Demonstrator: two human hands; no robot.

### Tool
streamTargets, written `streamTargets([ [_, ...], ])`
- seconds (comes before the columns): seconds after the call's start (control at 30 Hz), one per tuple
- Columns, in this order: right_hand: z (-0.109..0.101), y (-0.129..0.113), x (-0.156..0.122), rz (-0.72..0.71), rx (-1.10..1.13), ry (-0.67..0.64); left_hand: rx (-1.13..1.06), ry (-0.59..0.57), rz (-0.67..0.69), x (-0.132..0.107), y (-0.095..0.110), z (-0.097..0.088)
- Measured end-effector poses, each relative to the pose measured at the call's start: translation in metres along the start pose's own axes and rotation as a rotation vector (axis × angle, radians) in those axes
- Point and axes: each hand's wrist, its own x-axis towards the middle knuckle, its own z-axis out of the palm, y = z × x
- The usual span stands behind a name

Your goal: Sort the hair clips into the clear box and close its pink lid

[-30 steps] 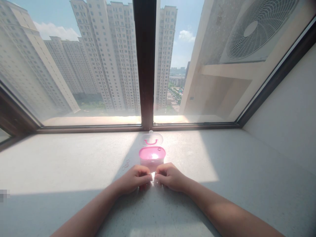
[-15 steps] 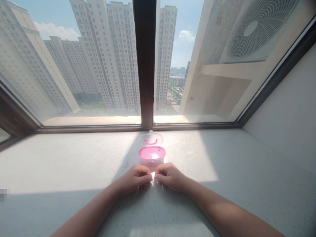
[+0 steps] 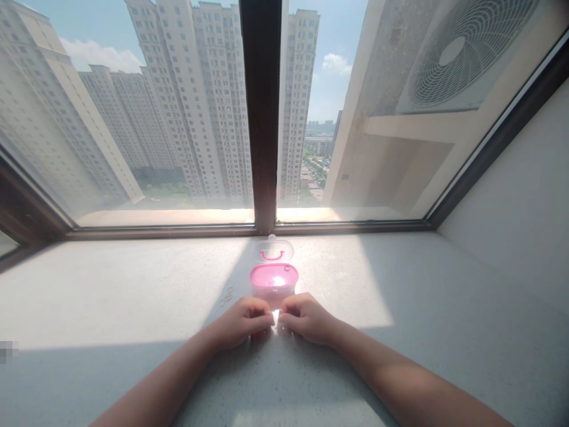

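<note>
My left hand (image 3: 242,323) and my right hand (image 3: 306,318) rest close together on the pale stone windowsill (image 3: 133,296), fingers curled in a pinch. The fingertips meet around something tiny and shiny that I cannot make out. Just beyond them stands a small pink box (image 3: 273,283), open, with its clear lid (image 3: 272,251) tipped back and a pink handle on the lid. A few small thin rings (image 3: 227,295) lie on the sill to the left of the box.
The window's dark centre post (image 3: 262,118) rises right behind the box, with glass on both sides. A plain wall (image 3: 520,196) closes the sill on the right. An outdoor fan unit (image 3: 462,53) sits beyond the glass.
</note>
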Motion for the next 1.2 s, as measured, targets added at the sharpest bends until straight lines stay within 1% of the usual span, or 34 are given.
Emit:
streamTargets([
  [0.5,0.0007,-0.0017,-0.0007,0.000,-0.027,0.006,0.003,0.002,-0.001,-0.0003,0.0030,0.0008],
  [1.03,-0.0002,-0.0030,-0.0006,-0.017,-0.027,0.009,0.005,-0.011,0.022,0.0013,-0.0006,-0.0010],
  [1.2,-0.0002,-0.0028,-0.0007,-0.002,-0.015,0.006,-0.008,-0.016,0.017,0.0012,-0.0018,-0.0006],
])
